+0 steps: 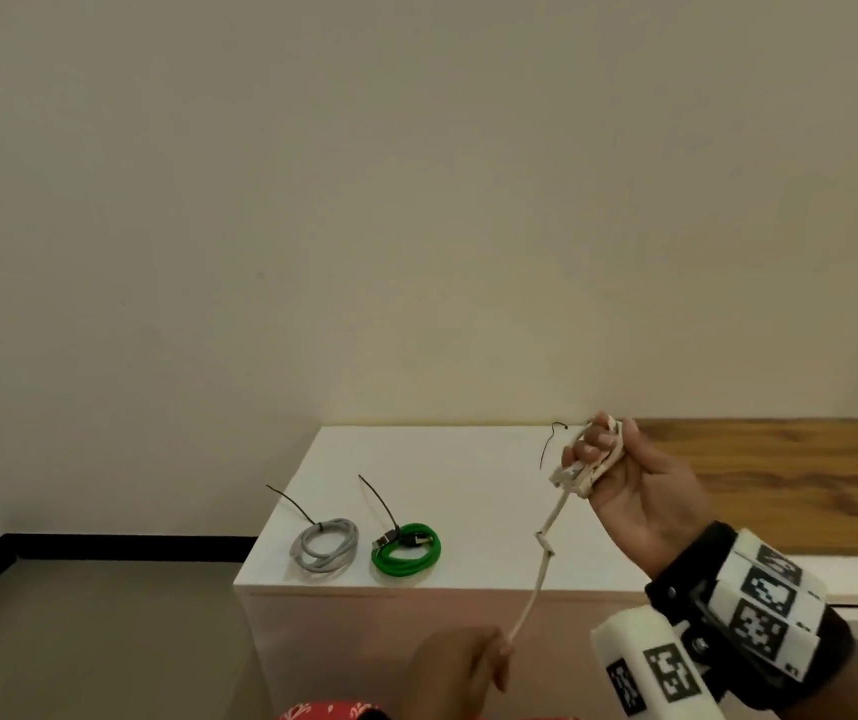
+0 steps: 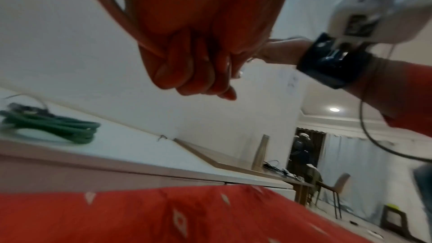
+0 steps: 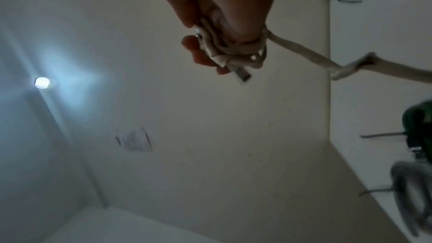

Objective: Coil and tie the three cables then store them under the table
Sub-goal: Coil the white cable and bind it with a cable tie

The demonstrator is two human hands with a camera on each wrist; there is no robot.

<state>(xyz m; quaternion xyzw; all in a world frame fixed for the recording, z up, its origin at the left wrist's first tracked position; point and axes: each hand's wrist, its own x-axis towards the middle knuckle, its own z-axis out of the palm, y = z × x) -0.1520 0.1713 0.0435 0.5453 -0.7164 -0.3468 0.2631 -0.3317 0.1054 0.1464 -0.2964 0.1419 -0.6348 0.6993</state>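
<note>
A white cable (image 1: 546, 548) runs taut between my two hands above the white table (image 1: 468, 485). My right hand (image 1: 609, 459) is raised over the table's right part, with several turns of the cable wound round its fingers (image 3: 236, 51) and a metal plug (image 3: 243, 75) sticking out. My left hand (image 1: 473, 662) is low, in front of the table's edge, its curled fingers (image 2: 187, 73) pinching the cable's free part. A grey coil (image 1: 324, 548) and a green coil (image 1: 406, 550) lie on the table's front left, each with a black tie. A loose black tie (image 1: 551, 441) lies by the wall.
The table stands against a cream wall, with grey floor (image 1: 105, 641) to its left. A wooden surface (image 1: 790, 480) adjoins it on the right. Red patterned cloth (image 2: 163, 215) is close beneath my left hand. Chairs and a desk (image 2: 304, 180) stand far off.
</note>
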